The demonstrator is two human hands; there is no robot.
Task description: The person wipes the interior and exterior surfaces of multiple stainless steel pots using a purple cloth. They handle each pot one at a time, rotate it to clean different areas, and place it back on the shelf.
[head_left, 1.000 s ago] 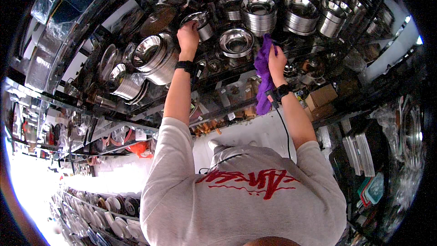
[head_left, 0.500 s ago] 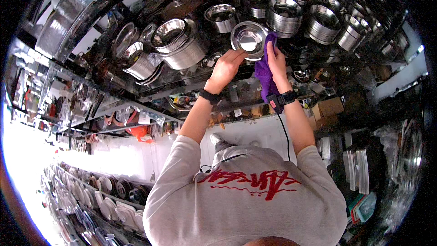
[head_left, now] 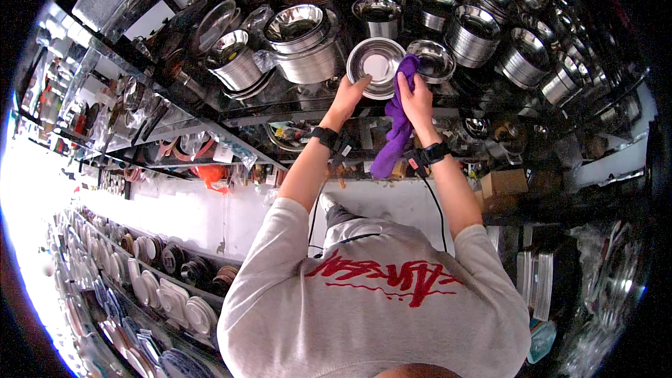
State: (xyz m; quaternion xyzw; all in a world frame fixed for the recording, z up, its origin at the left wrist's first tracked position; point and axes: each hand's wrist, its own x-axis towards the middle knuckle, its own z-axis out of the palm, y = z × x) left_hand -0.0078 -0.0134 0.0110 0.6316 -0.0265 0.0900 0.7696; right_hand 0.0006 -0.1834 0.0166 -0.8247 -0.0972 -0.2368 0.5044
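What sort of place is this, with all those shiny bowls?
It looks like a kitchenware shop or its storeroom: there are stacks of metal bowls and, at the lower left, rows of what look like plates.

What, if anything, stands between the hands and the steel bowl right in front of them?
The purple cloth lies between the right hand and the right side of the steel bowl. Nothing visible stands between the bowl and the left hand, which grips its lower-left rim directly.
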